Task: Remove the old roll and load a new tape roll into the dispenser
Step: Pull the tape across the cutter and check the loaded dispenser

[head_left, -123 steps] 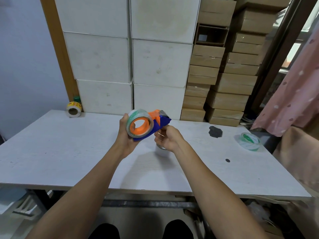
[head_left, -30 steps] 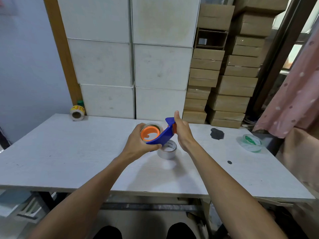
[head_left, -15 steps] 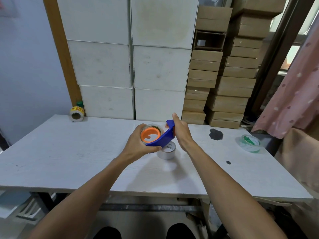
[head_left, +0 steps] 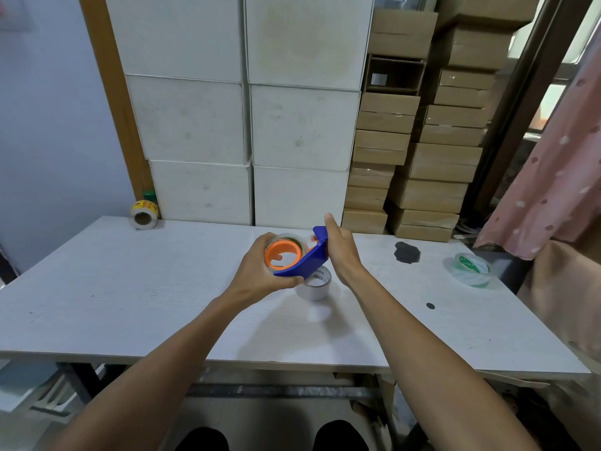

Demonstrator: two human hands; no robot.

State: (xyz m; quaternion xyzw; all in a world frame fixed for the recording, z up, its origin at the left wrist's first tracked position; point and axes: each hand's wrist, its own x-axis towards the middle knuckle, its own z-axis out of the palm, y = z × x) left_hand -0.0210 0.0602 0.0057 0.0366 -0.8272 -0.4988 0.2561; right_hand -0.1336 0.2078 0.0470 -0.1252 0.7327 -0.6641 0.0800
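Both hands hold a blue tape dispenser [head_left: 307, 258] with an orange hub [head_left: 282, 254] above the middle of the white table [head_left: 130, 288]. A clear tape roll [head_left: 294, 239] sits around the hub. My left hand [head_left: 263, 275] grips the roll and the dispenser's lower end from the left. My right hand [head_left: 341, 252] presses flat against the dispenser's far, upper end, fingers straight. Directly under the dispenser a white cardboard tape core [head_left: 314, 284] stands on the table, partly hidden by it.
A green tape roll in clear wrap [head_left: 470, 266] lies at the right of the table, near a dark stain [head_left: 406, 252]. A yellow label roll [head_left: 143, 214] sits at the back left corner. White and brown boxes are stacked behind the table; pink cloth hangs at right.
Four seconds ago the dispenser was held higher, facing me. It has since been lowered and tilted over the white core; in the last second it dropped slightly, hands keeping the same grip.
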